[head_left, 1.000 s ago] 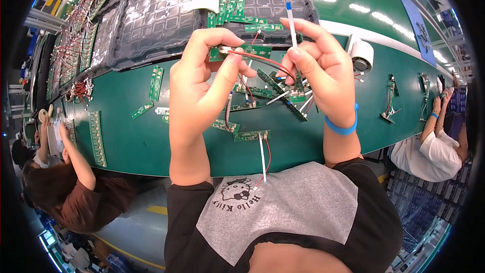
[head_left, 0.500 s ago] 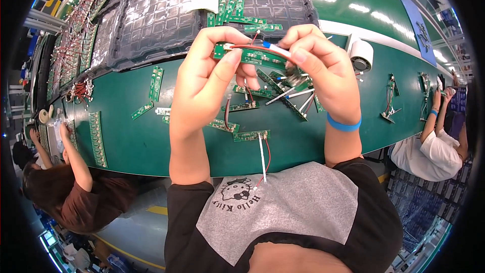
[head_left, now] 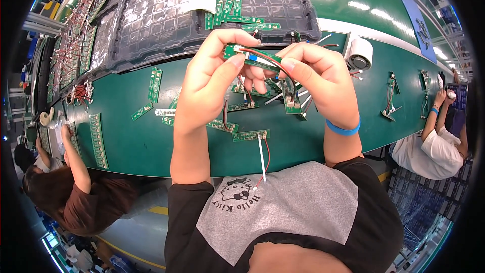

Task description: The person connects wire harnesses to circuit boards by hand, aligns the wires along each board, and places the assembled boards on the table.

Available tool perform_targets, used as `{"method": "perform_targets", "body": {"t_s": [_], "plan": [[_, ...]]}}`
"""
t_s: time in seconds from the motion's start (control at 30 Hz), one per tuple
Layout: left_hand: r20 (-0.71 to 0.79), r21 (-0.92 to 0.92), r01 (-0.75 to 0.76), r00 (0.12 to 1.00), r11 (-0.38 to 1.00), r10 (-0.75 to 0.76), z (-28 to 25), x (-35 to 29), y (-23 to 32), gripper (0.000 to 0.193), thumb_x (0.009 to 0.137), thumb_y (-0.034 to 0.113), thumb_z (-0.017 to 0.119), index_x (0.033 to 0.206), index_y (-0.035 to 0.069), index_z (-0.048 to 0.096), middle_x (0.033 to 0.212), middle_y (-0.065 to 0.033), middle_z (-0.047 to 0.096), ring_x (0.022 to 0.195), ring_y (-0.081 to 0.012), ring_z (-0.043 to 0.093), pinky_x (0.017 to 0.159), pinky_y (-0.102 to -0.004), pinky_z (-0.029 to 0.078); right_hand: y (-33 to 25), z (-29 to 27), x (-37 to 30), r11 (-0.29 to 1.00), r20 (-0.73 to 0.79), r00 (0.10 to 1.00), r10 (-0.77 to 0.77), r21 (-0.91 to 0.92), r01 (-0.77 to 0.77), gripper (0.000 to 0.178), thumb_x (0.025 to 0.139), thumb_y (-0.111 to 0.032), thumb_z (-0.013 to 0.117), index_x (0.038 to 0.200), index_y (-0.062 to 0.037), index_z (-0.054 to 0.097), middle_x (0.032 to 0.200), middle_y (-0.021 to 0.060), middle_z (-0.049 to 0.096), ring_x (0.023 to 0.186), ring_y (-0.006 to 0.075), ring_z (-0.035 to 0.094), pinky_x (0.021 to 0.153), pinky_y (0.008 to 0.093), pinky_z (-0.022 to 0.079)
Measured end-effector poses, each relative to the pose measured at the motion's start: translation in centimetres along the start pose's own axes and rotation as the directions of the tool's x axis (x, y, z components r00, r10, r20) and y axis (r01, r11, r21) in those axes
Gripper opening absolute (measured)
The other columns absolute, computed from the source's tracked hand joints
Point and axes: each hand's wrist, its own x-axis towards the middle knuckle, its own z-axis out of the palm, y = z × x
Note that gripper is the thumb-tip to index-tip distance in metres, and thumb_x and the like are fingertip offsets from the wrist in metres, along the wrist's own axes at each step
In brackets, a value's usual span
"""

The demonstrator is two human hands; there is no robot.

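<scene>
Left hand: the left hand (head_left: pixel 214 73) is gripping the left end of a narrow green circuit strip (head_left: pixel 251 56), thumb pressing on its face, fingers curling behind.
Right hand: the right hand (head_left: pixel 319 78) is pinching the strip's right end between thumb and forefinger; further wired strips are hanging below this hand, but whether it is clasping them cannot be told.
Work piece location: the circuit strip is being held in the air between both hands, above the green tabletop (head_left: pixel 131 144) and just in front of the dark moulded tray (head_left: pixel 151 20).
Wiring: a red wire (head_left: pixel 273 64) is arching from the strip's left end toward the right hand; a pale flat ribbon is lying along the strip's face.
Step in hand: judging by the grip, the lead is being seated or dressed on the strip.
Next move requirement: it will likely call for steady support at both ends and fine fingertip pressure at the connector, without kinking the wire.
Surroundings: loose green strips (head_left: pixel 250 135) are lying on the tabletop below the hands; a white tape roll holder (head_left: pixel 357 53) is standing to the right; other people are working at both sides.
</scene>
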Motion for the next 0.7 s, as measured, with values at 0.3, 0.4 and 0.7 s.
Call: {"method": "perform_targets", "body": {"t_s": [0.3,0.4,0.7], "plan": [[-0.008,-0.034,0.012,1.0,0.999,-0.012,0.13,0.04,0.05,0.021,0.088,0.005,0.038,0.108,-0.002,0.042,0.084,-0.0131,0.061,0.067,-0.0137,0.059,0.06,-0.0226,0.043,0.0,0.08,-0.06,1.0,-0.018,1.0,-0.009,0.014,0.009,0.014,0.086,-0.011,0.054,0.079,0.0019,0.056,0.068,-0.0017,0.053,0.062,0.0031,0.044,0.054,0.0189,0.036],[-0.006,-0.018,0.02,1.0,1.0,-0.02,0.17,0.09,0.13,0.021,0.088,0.005,0.038,0.108,-0.002,0.041,0.085,-0.0139,0.061,0.067,-0.0138,0.059,0.06,-0.0229,0.043,0.12,0.06,0.0,1.0,-0.016,1.0,-0.008,0.007,0.008,0.014,0.086,-0.01,0.054,0.079,0.0021,0.056,0.069,-0.0015,0.053,0.063,0.0032,0.044,0.054,0.0188,0.036],[-0.015,-0.019,0.03,0.999,0.999,-0.03,0.31,-0.03,0.14,0.022,0.088,0.005,0.038,0.108,-0.002,0.042,0.085,-0.0132,0.061,0.067,-0.013,0.058,0.06,-0.0226,0.043,0.32,0.13,0.05,0.998,-0.019,0.999,-0.04,0.05,0.041,0.015,0.086,-0.01,0.054,0.079,0.0026,0.056,0.071,-0.0006,0.055,0.066,0.0039,0.045,0.058,0.0198,0.038]]}}
